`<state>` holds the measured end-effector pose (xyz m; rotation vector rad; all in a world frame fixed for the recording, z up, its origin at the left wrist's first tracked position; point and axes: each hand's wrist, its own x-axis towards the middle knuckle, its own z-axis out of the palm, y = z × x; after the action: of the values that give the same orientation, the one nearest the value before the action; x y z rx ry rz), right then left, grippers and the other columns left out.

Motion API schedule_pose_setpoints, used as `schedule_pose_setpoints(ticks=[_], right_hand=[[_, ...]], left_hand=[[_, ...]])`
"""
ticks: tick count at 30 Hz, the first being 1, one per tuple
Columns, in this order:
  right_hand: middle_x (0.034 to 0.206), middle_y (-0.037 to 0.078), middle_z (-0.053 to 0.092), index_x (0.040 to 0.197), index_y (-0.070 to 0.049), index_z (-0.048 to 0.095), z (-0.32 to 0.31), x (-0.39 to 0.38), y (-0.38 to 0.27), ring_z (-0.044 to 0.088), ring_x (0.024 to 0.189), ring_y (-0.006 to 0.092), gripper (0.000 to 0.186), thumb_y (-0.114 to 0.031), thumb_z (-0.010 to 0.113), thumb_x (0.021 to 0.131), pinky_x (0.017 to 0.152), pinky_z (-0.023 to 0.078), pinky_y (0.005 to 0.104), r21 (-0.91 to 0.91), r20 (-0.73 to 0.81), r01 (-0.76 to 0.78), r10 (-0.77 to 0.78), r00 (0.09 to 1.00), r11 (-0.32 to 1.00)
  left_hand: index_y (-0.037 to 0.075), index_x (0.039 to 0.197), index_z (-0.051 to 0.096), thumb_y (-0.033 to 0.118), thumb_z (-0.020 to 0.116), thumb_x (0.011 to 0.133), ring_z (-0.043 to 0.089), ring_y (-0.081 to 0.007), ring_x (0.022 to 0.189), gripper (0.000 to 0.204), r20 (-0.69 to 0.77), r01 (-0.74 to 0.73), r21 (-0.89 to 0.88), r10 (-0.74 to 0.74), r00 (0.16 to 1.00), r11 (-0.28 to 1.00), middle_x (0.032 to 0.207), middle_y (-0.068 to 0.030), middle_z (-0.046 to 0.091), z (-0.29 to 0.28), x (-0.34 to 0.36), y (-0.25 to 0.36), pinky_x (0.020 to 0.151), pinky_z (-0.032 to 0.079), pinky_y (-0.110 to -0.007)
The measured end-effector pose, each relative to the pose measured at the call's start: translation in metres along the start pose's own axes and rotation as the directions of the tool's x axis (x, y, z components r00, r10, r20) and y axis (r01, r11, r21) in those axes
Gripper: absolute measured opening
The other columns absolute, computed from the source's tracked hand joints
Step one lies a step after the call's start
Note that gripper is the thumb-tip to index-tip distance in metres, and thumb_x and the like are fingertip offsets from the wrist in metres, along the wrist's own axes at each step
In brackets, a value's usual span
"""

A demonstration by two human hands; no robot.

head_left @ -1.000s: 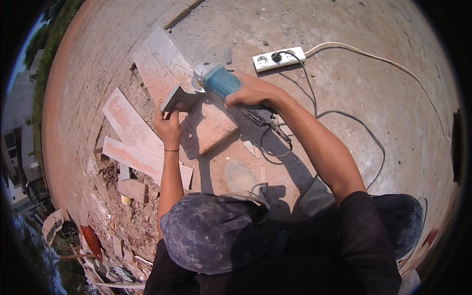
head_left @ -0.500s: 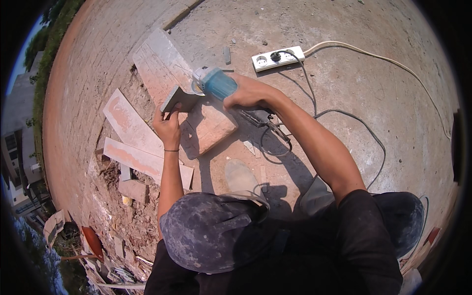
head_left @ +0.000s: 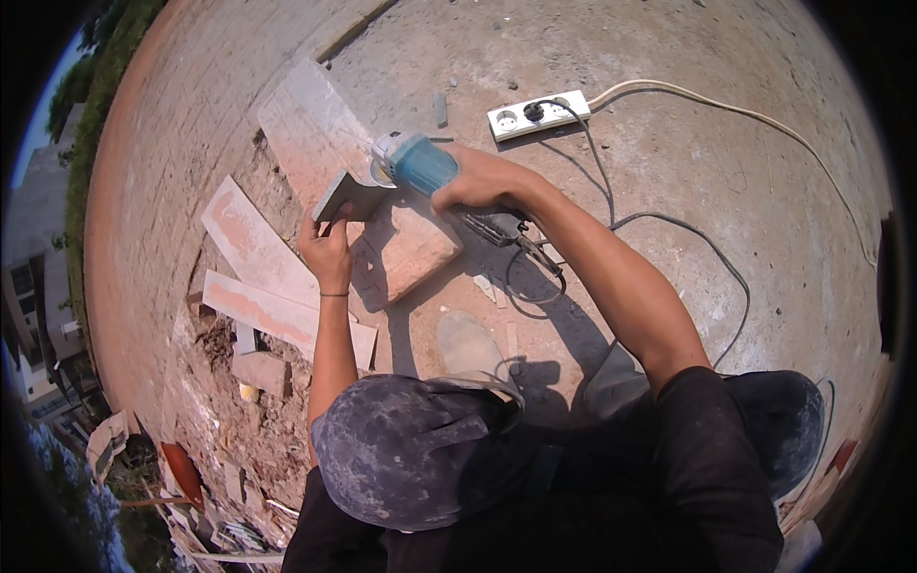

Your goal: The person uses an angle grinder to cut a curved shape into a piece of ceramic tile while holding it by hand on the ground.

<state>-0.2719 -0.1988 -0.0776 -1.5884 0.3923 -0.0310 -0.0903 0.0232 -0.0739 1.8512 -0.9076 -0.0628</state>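
My right hand [head_left: 482, 180] is wrapped round the body of a teal angle grinder [head_left: 425, 164], whose disc end points left. The disc is at the upper edge of a dark grey tile piece [head_left: 351, 199]; whether it touches cannot be made out. Pinched between thumb and fingers, the tile piece stands tilted in my left hand [head_left: 327, 250]. Just below and right of it lies a reddish stone block [head_left: 409, 250], partly shaded by the tools and hands. The grinder's dark cord loops beneath my right wrist.
A white power strip [head_left: 540, 116] with a black plug lies ahead on the right, its pale cable [head_left: 726, 105] curving away. Large pale slabs [head_left: 253, 239] lie on the left, beside broken rubble [head_left: 229, 382]. The dark grinder cord [head_left: 712, 250] crosses the dirt ground.
Both hands, the grinder and the tile piece have stayed almost in place, with only a tiny shift. The pale dust streaks near the disc show less than before.
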Motion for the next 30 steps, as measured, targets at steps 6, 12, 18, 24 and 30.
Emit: schedule_pose_setpoints(ticks=[6,12,18,24,30], right_hand=[[0.101,0.022,0.07,0.114,0.001,0.064,-0.001,-0.001,-0.001,0.067,0.09,0.0307,0.067,-0.028,0.083,0.057,0.081,0.052,0.0371,-0.033,-0.023,-0.009,0.008,1.0,0.999],[0.1,0.023,0.07,0.112,0.003,0.064,-0.001,-0.004,-0.012,0.068,0.088,0.0321,0.067,-0.031,0.083,0.058,0.079,0.053,0.0382,-0.059,-0.018,-0.015,0.014,1.0,0.998],[0.101,0.022,0.07,0.115,0.0,0.064,-0.001,0.003,0.003,0.067,0.088,0.0316,0.068,-0.03,0.083,0.057,0.08,0.053,0.0379,-0.049,0.012,0.025,-0.024,1.0,0.998],[0.101,0.021,0.07,0.116,0.0,0.063,-0.002,0.001,0.008,0.067,0.09,0.0308,0.068,-0.029,0.082,0.058,0.081,0.052,0.0376,-0.03,-0.014,0.019,-0.019,1.0,0.999],[0.1,0.02,0.07,0.115,0.0,0.063,-0.001,0.001,-0.008,0.066,0.089,0.0302,0.067,-0.028,0.082,0.058,0.081,0.052,0.0371,-0.028,0.029,0.008,-0.007,1.0,1.0]], left_hand=[[-0.004,0.105,0.069,0.001,0.073,0.086,0.067,-0.0165,0.093,0.02,-0.002,0.035,-0.034,-0.035,0.999,0.999,0.097,-0.0089,0.071,0.002,-0.002,0.007,0.078,0.056,-0.03],[-0.004,0.105,0.068,0.001,0.073,0.087,0.067,-0.0161,0.094,0.019,-0.001,0.048,-0.047,-0.048,0.999,0.998,0.1,-0.0091,0.072,0.002,-0.002,0.007,0.08,0.054,-0.029],[-0.004,0.102,0.069,0.0,0.073,0.086,0.067,-0.0153,0.091,0.017,0.003,-0.031,0.028,0.031,1.0,0.999,0.097,-0.0087,0.072,0.0,0.0,-0.001,0.076,0.054,-0.028],[-0.004,0.103,0.069,0.0,0.072,0.086,0.067,-0.0159,0.092,0.018,-0.008,0.041,-0.052,-0.041,0.999,0.998,0.097,-0.009,0.072,0.004,-0.001,0.008,0.078,0.055,-0.029],[-0.004,0.104,0.069,0.0,0.072,0.086,0.068,-0.0163,0.092,0.019,-0.017,0.031,-0.036,-0.032,0.999,0.999,0.098,-0.0093,0.072,0.001,-0.002,0.007,0.079,0.056,-0.03]])
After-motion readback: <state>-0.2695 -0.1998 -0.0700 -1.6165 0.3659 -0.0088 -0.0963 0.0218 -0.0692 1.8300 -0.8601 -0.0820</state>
